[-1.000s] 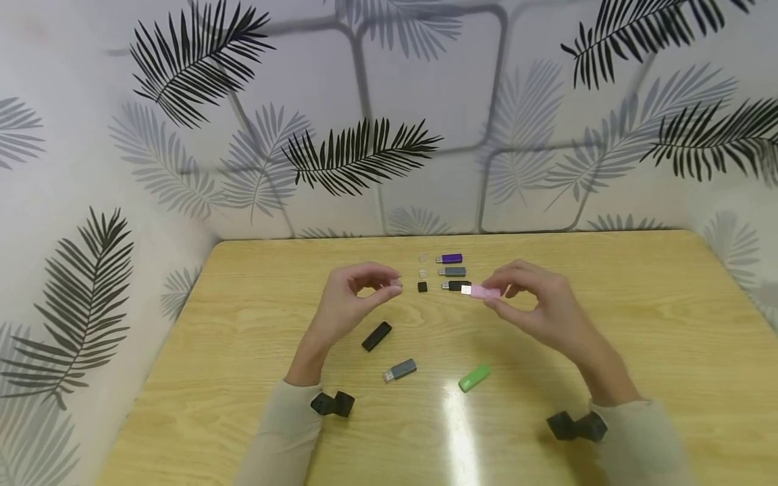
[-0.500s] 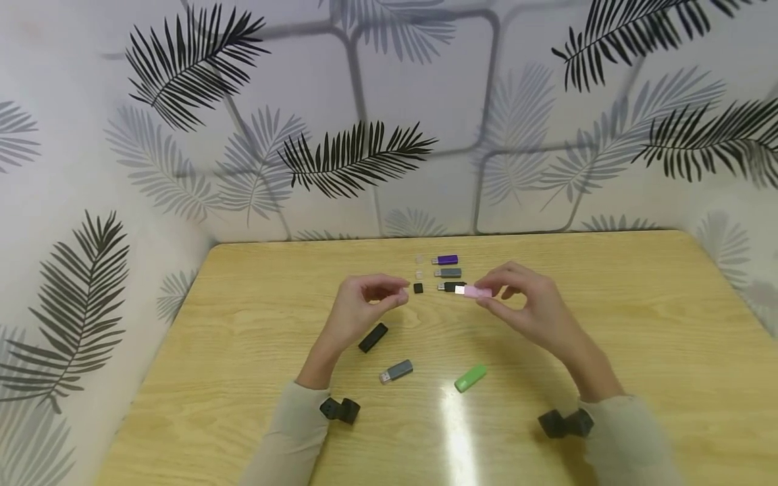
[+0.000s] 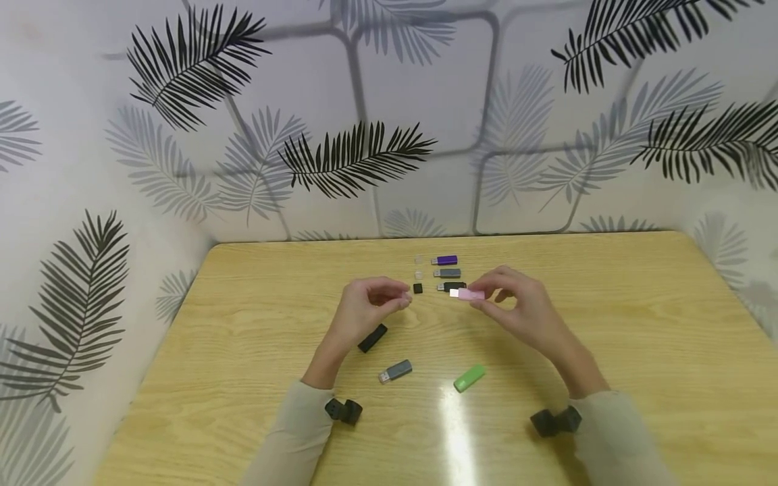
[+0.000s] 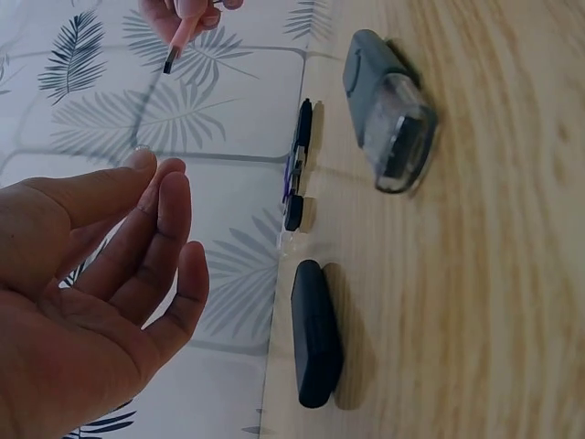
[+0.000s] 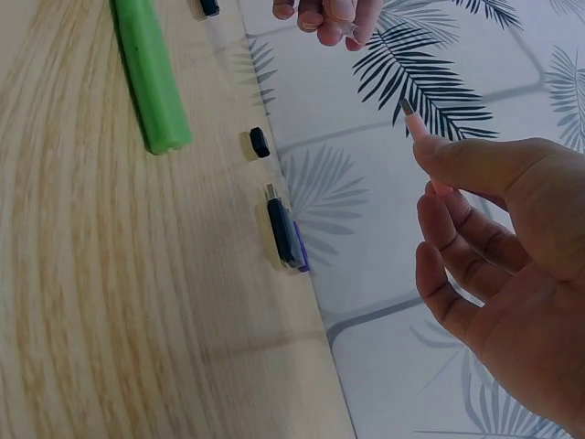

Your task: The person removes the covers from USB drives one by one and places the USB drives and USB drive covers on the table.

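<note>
My right hand (image 3: 516,307) pinches the pink stick (image 3: 472,295) at its back end, presumably to leave the plug (image 3: 454,293) bare, pointing left. My left hand (image 3: 362,312), thumb and finger nearly meeting, pinches a clear cap (image 5: 348,30) across the gap. Far side, loose caps (image 3: 417,288) lie left of sticks (image 3: 447,260), apparently for matching.

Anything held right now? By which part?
Right hand: pink USB stick, by the body end opposite its metal plug. Left hand: small clear piece, mostly hidden; grip spot unclear.
</note>
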Available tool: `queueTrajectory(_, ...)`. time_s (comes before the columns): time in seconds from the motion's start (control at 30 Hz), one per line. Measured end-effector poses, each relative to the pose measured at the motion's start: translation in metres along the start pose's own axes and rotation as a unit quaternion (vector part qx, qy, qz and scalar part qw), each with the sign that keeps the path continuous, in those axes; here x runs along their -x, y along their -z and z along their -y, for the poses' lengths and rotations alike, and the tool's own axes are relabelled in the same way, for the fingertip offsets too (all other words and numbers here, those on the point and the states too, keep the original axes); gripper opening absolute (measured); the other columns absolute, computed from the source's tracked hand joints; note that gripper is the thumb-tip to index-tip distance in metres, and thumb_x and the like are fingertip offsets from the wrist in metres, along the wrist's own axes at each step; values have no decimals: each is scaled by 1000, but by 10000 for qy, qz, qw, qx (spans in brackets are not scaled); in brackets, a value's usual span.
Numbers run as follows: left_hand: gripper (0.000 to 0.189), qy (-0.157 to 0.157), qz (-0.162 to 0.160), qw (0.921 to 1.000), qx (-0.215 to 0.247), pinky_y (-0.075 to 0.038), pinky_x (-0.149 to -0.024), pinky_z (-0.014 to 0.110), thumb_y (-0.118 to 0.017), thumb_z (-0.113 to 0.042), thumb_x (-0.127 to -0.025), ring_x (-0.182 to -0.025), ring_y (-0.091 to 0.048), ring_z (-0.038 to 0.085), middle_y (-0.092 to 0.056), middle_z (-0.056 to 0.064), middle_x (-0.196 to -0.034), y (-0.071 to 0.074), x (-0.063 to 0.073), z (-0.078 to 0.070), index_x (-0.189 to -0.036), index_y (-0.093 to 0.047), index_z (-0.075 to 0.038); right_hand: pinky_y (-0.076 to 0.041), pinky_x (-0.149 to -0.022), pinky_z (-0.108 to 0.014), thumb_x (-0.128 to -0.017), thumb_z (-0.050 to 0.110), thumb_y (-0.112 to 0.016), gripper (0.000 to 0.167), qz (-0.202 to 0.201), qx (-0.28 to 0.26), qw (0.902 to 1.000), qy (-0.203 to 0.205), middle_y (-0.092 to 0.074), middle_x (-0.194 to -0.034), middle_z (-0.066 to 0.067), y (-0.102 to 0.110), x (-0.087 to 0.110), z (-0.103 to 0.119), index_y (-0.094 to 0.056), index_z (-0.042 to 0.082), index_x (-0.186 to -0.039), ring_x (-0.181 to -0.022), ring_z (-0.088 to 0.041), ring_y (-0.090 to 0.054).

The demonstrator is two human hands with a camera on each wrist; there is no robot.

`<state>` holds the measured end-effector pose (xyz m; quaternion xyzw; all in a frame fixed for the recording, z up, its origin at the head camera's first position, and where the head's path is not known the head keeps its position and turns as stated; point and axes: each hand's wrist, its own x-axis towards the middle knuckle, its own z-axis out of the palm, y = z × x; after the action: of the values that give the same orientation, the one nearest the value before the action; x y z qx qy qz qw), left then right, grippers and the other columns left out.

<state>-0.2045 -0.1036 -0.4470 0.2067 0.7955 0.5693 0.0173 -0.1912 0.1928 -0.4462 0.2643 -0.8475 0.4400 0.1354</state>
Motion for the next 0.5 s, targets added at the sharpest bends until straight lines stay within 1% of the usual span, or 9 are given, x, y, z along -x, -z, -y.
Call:
queueTrajectory(0.1,17,128,-14,9999,27,-60,-79,39,-75,-2,-93,-90,-74,26,-76,14,-102,-1,0,1,-109,-76,1,-57,-70,-28,-86,2,-83,20,13,27,10000,-53,-71,-99,3,-3,-1,-2,-78,10,-103,-86,-13,-63)
queueTrajectory(0.2,16,268,-58,9996,-29,-60,-79,41,-74,-2,-93,-89,-74,23,-76,12,-101,-1,-1,2,-109,-76,0,-57,-70,-29,-86,2,-83,19,25,37,9999,-106,-70,-99,4,-5,-2,-4,-78,11,-102,-86,-13,-63)
queueTrajectory(0.33,15,347,-70,9992,-186,-61,-77,39,-75,-2,-93,-87,-74,21,-76,11,-100,-3,-2,3,-108,-76,0,-57,-70,-29,-85,2,-83,20,43,35,9998,-193,-70,-97,4,-8,-3,-7,-78,11,-102,-85,-14,-63)
queueTrajectory(0.5,14,339,-18,9990,-300,-60,-75,33,-74,-2,-93,-85,-74,20,-76,11,-99,-5,-5,5,-107,-76,1,-57,-70,-30,-85,2,-83,20,74,68,9995,-308,-70,-98,3,-11,-4,-9,-78,11,-102,-86,-15,-64)
